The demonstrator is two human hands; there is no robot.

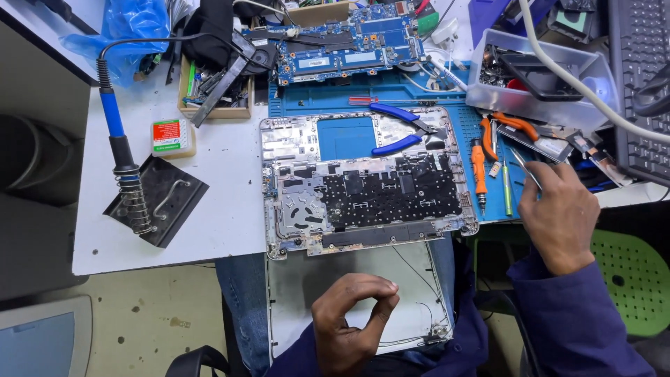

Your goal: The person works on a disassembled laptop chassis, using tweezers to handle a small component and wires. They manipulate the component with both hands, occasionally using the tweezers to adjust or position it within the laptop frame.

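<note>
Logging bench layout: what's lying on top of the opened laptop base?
On the laptop base lie blue-handled pliers, across its upper right cutout. Through that cutout the blue mat shows beneath. What lies under the rest of the base is covered.

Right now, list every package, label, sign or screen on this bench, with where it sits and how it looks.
Small box: on the white table left of the opened laptop base, squarish, cream sides, red and green label on top.
Monitor: bottom left corner, on the floor side, grey casing, pale blue screen, only partly in view.
White stickers: on the blue circuit board at the top, small rectangles.
</note>
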